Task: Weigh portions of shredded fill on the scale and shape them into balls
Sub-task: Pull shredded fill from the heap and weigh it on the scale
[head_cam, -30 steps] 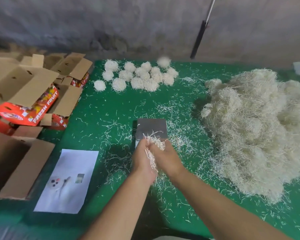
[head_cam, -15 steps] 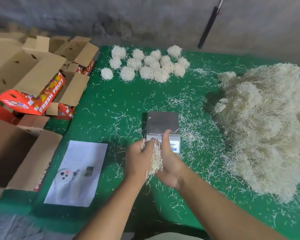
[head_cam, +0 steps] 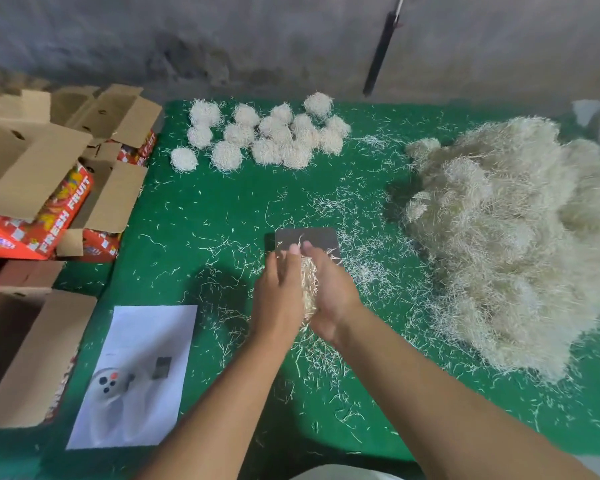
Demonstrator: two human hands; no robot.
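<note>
Hands pressed palm to palm around portion of shredded fill (head_cam: pixel 308 285): left hand (head_cam: pixel 278 297) and right hand (head_cam: pixel 331 292), fingers nearly straight, just near of scale (head_cam: pixel 307 238). Finished balls (head_cam: pixel 264 136) far; loose pile (head_cam: pixel 520 237) right.

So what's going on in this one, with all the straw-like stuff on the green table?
A person presses a portion of shredded fill between the left hand and right hand, just in front of the scale. Finished balls sit at the table's far side, the loose pile on the right.
</note>
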